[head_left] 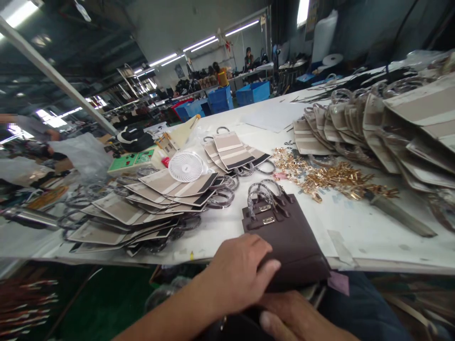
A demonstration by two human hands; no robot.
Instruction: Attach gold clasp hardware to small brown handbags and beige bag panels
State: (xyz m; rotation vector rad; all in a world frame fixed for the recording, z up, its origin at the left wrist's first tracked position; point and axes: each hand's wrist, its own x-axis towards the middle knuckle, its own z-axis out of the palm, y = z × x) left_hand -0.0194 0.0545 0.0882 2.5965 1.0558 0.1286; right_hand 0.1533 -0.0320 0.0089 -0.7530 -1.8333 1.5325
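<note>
Shows pale and bright on the tabletop [213, 232], dim high above it. Draws light from fluorescent tubes [242, 28] beyond the tabletop; glares white past its left end. Softens behind it, stretching and smearing toward the edges.

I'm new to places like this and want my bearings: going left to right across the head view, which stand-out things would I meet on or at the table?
Green-topped box, white fan, dark brown handbag, flat greyish strip.
</note>
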